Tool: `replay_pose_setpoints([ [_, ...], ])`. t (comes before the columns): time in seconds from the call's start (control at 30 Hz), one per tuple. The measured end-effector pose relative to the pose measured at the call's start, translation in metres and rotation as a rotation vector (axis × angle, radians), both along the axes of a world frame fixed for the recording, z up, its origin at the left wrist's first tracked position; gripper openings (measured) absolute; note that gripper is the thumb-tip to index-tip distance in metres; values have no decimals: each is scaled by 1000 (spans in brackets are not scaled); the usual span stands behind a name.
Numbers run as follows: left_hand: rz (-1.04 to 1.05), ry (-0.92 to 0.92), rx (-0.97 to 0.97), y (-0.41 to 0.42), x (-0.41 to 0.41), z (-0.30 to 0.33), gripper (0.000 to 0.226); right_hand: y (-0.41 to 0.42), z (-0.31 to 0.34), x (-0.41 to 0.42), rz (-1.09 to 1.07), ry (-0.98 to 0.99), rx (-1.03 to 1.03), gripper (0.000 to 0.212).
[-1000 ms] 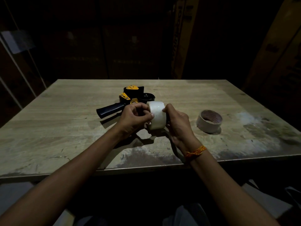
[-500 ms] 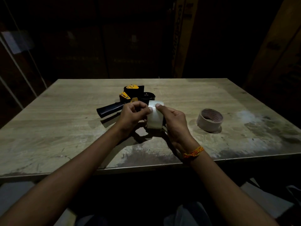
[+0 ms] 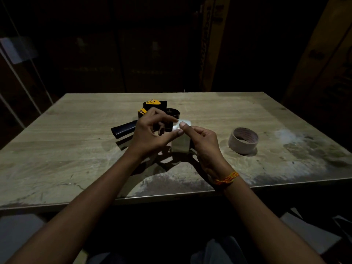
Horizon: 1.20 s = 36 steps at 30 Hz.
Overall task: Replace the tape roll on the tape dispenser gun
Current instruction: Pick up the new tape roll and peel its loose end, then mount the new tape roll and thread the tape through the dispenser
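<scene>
Both hands were up over the middle of the table (image 3: 66, 149) when I checked the head cam. The clear tape roll (image 3: 181, 139) stood on edge between them, w/ its lower rim at or just above the tabletop — couldn't tell which in that light. My left hand (image 3: 152, 134) had its thumb and a finger pinched at the roll's upper rim; my right hand (image 3: 202, 141) gripped the roll from the other side, thumb pressed on the top of its face. So both hands were closed on the same roll, thumbs nearly touching. An orange thread band (image 3: 226, 178) sat on the right wrist.

The tape dispenser gun (image 3: 152, 113) lay on the table just behind the hands — black handle pointing left, yellow parts toward the far edge, partly hidden by the left hand. A second, tan tape roll (image 3: 243, 141) lay flat on the table, off to the right, apart from everything. Room behind was too dark to read.
</scene>
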<state>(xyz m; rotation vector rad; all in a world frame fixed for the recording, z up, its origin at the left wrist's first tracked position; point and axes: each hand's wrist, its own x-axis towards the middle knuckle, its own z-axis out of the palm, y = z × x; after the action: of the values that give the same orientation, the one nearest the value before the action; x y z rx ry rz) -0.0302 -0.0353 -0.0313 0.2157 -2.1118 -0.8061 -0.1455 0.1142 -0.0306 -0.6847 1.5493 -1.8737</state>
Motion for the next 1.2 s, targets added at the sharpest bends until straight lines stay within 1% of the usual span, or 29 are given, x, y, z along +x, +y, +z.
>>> replay_pose_setpoints([
  [0.1, 9, 8, -14, 3, 1, 2, 29, 0, 1, -3, -10, 58, -9, 34],
  [0.23, 45, 32, 41, 8, 5, 4, 14, -3, -2, -9, -20, 208, -14, 28],
  [0.33, 88, 58, 21, 10, 5, 5, 11, -7, -5, -13, -13, 267, -19, 30],
  [0.47, 139, 40, -10, 10, 2, 6, 7, -8, -5, -16, -1, 379, 9, 34],
  [0.57, 142, -4, 78, 10, 3, 5, 6, -8, -2, -20, 12, 575, 62, 40],
  [0.63, 137, -38, 175, 10, 5, 5, 4, -9, 2, -24, 3, 776, 148, 42],
  [0.7, 136, -55, 201, 8, 7, 6, 4, -9, 9, -27, 1, 980, 231, 38],
  [0.8, 138, -72, 128, -2, 8, 10, 9, -7, 19, -27, 19, 1212, 287, 37],
  [0.97, 175, -133, 33, -18, -1, 15, 13, -13, 38, -32, 13, 1463, 375, 31],
  [1.03, 212, -124, 57, -24, -8, 19, 15, -18, 47, -37, 6, 1508, 404, 29],
  [1.1, 265, -108, 117, -33, -14, 26, 15, -26, 56, -43, 31, 1506, 422, 28],
  [1.2, 283, -151, 218, -51, -25, 39, 15, -42, 67, -52, 66, 1519, 441, 30],
])
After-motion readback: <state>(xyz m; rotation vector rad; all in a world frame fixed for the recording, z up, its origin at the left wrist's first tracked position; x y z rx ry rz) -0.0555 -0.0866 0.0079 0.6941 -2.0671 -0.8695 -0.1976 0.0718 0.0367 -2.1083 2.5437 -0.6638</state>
